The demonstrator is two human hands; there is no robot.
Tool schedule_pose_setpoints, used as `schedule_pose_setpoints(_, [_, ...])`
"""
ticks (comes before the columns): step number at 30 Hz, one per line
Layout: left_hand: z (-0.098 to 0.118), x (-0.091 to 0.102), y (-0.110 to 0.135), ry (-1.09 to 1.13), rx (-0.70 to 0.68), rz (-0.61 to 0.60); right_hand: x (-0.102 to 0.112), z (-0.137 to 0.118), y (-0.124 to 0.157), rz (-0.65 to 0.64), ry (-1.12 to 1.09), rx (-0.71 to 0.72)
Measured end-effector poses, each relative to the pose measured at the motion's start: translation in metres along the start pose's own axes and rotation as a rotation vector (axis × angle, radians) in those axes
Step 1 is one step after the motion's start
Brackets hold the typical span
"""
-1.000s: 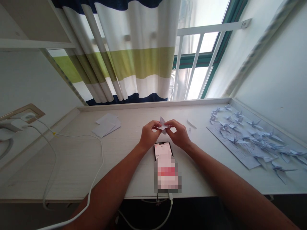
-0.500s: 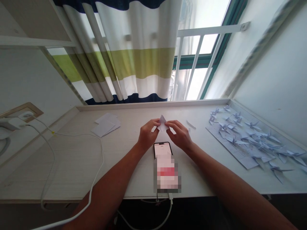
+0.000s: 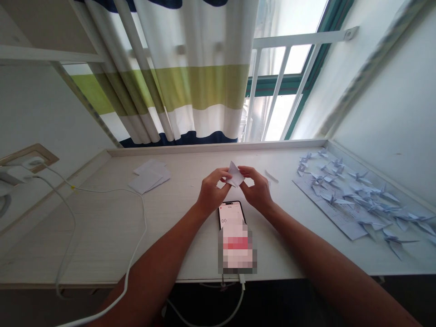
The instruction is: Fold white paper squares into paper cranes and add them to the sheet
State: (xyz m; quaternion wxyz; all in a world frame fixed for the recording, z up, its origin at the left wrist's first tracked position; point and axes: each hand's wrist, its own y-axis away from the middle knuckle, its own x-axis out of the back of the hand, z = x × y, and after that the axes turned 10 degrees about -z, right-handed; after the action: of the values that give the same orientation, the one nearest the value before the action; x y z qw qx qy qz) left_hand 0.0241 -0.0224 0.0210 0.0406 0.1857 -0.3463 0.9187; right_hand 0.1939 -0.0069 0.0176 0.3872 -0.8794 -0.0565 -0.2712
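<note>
Between my hands is a small folded piece of white paper (image 3: pixel 235 174), diamond-shaped with its point facing away from me. My left hand (image 3: pixel 215 186) pinches its left edge between thumb and fingers. At the opposite edge, my right hand (image 3: pixel 256 185) grips the paper the same way. Just below the hands a phone (image 3: pixel 231 215) lies face up on the white desk (image 3: pixel 184 227), most of its screen blurred out. To the right, several folded paper cranes (image 3: pixel 371 200) are spread over and around a written sheet (image 3: pixel 340 223).
A loose stack of white paper squares (image 3: pixel 150 177) lies at the left. A paper strip (image 3: pixel 271 176) rests right of my hands. White charging cables (image 3: pixel 146 218) run from the wall socket (image 3: pixel 37 159) across the desk and my left forearm. A raised rim (image 3: pixel 204 147) borders the back.
The folded paper has turned so that a wider diamond face shows. My right fingers have shifted up along its right edge, and both hands stay in nearly the same place.
</note>
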Motion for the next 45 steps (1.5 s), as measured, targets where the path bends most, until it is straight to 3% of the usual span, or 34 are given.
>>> schedule_pose_setpoints(4, [0.001, 0.000, 0.000, 0.019, 0.056, 0.018, 0.001, -0.001, -0.001, -0.043, -0.031, -0.001])
schedule_pose_setpoints(10, [-0.005, -0.003, -0.001, 0.228, 0.237, 0.084, -0.005, -0.005, -0.002, -0.004, -0.149, -0.104])
schedule_pose_setpoints(20, [-0.007, -0.007, -0.003, 0.491, 0.348, -0.007, -0.010, -0.004, -0.002, -0.006, -0.271, -0.221])
schedule_pose_setpoints(29, [-0.008, -0.005, -0.003, 0.474, 0.357, -0.062, -0.008, -0.002, -0.004, -0.048, -0.331, -0.240])
schedule_pose_setpoints(39, [-0.019, -0.004, -0.002, 0.266, 0.342, -0.038, -0.009, -0.002, -0.005, -0.101, -0.326, -0.269])
schedule_pose_setpoints(45, [-0.012, -0.004, 0.000, 0.405, 0.324, -0.120, -0.005, 0.002, -0.006, -0.030, -0.356, -0.306])
